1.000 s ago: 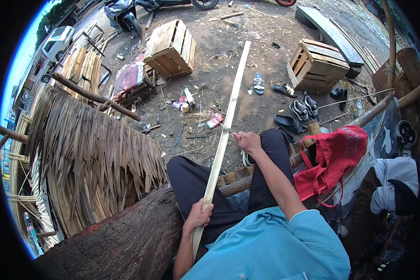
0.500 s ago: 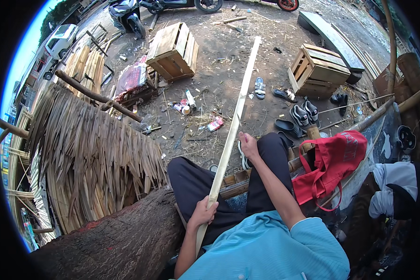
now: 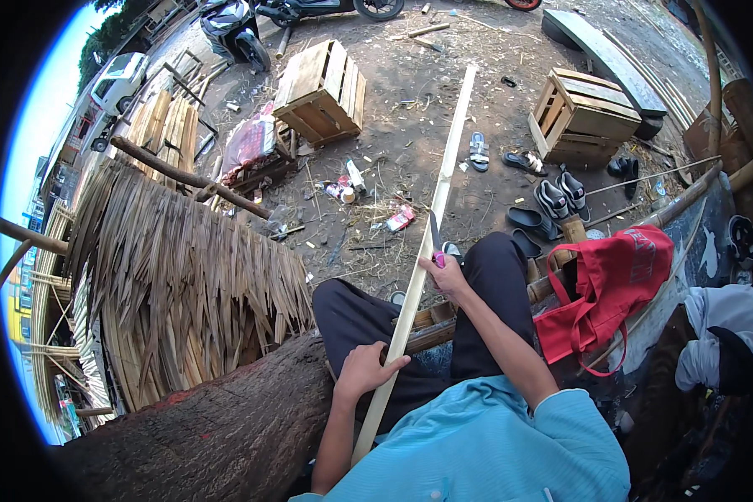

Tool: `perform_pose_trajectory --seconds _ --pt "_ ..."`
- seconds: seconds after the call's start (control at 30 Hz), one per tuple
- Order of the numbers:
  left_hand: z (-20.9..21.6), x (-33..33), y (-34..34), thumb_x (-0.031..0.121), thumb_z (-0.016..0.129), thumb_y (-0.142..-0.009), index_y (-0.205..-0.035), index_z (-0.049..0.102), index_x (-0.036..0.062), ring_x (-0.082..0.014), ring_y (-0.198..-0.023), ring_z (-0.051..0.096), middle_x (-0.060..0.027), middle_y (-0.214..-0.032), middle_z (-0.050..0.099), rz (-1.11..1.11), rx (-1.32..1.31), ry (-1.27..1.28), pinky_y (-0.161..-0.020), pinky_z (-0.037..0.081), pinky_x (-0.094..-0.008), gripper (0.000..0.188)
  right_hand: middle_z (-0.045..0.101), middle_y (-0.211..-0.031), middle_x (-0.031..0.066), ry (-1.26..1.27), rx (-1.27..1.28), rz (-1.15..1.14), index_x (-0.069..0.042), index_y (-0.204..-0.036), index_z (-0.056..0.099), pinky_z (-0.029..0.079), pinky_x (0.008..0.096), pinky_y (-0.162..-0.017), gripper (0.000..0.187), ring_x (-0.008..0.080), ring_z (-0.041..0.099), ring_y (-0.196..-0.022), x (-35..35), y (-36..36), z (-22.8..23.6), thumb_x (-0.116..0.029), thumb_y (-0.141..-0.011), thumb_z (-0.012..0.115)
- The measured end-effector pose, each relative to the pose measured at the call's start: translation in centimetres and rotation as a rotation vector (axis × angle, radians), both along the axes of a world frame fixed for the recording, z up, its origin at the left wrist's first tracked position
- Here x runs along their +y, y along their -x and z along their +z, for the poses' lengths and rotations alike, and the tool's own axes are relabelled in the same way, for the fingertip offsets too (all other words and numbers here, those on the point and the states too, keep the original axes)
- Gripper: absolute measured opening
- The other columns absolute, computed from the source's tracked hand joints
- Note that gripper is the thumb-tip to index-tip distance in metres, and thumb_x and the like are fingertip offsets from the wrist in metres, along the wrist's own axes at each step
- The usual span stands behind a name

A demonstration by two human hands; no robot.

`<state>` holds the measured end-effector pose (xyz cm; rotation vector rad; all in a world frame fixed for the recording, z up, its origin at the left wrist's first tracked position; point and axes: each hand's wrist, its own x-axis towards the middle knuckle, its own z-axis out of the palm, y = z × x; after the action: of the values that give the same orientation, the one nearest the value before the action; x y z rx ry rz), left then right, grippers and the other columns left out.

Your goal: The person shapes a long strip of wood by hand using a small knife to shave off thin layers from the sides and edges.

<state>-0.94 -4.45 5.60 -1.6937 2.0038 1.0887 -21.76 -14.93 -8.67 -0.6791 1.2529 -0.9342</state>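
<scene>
A long, pale strip of split bamboo or wood (image 3: 427, 243) slants from my lap up and away over the ground between my knees. My left hand (image 3: 363, 370) is beside its lower part, fingers loosely apart and the thumb stretched across the strip. Farther up, my right hand (image 3: 446, 276) is closed on a knife (image 3: 436, 238) with a pink handle and a dark blade. The blade points away from me and lies against the strip's right edge. Whether that hand's fingers also touch the strip is hard to see.
A red bag (image 3: 619, 284) lies to my right, near several shoes (image 3: 552, 199). Two wooden crates (image 3: 320, 90) stand farther off. On my left are a dry-leaf thatch panel (image 3: 184, 259) and a thick log (image 3: 226, 418). Litter (image 3: 400, 219) is scattered on the dirt.
My right hand has turned, so the knife's pink handle and blade now show more plainly. My left hand has loosened from its wrap round the strip, its thumb now stretched out.
</scene>
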Motion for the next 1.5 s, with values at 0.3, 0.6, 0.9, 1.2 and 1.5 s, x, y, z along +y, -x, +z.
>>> perform_pose_trajectory --seconds 0.3,0.6,0.9,1.2,1.5 --pt "-7.0 -2.2 2.3 0.05 0.027 -0.098 -0.108 0.048 0.0014 -0.0155 -0.052 0.057 -0.0116 -0.074 0.061 0.813 0.95 -0.573 -0.049 0.048 -0.027 0.054 0.053 -0.066 -0.007 0.209 -0.111 -0.057 -0.003 -0.091 0.063 0.034 0.0236 -0.05 0.024 0.0023 0.041 -0.058 3.4 -2.7 1.5 -0.026 -0.086 0.067" --pt "-8.3 -0.7 1.7 0.05 0.027 -0.098 -0.095 0.043 0.007 -0.0055 -0.037 0.027 0.0014 -0.057 0.034 1.024 1.065 -0.727 -0.034 0.024 -0.0204 0.046 0.059 -0.062 0.0158 0.36 0.661 0.382 -0.006 -0.083 0.06 0.044 0.0445 -0.057 0.045 0.0381 0.059 -0.063 4.1 -1.2 2.4 -0.048 -0.09 0.046" --pt "-8.9 -0.5 1.8 0.039 0.032 -0.1 -0.092 0.041 0.0092 -0.0049 -0.037 0.026 0.0023 -0.055 0.032 1.018 1.086 -0.636 -0.033 0.023 -0.0205 0.032 0.057 -0.056 0.0144 0.814 1.031 0.624 -0.008 -0.073 0.052 0.044 0.0447 -0.046 0.04 0.0334 0.058 -0.051 5.6 -1.4 0.6 -0.044 -0.09 0.047" --pt "-9.6 -1.1 2.1 0.036 0.036 -0.099 -0.089 0.04 0.01 -0.0036 -0.037 0.026 0.0034 -0.055 0.031 0.977 1.014 -0.551 -0.032 0.021 -0.0207 0.028 0.057 -0.053 0.0122 0.888 1.205 0.762 -0.01 -0.071 0.052 0.042 0.0414 -0.041 0.045 0.0308 0.059 -0.048 3.6 -1.0 0.9 -0.05 -0.089 0.045" --pt "-9.7 -1.3 2.1 0.041 0.034 -0.099 -0.088 0.04 0.0107 -0.003 -0.037 0.024 0.0053 -0.054 0.03 0.989 1.051 -0.556 -0.033 0.021 -0.0201 0.033 0.057 -0.052 0.0139 0.646 1.392 0.492 -0.009 -0.07 0.056 0.044 0.0443 -0.042 0.047 0.0331 0.06 -0.049 1.5 -0.5 0.2 -0.051 -0.089 0.045"
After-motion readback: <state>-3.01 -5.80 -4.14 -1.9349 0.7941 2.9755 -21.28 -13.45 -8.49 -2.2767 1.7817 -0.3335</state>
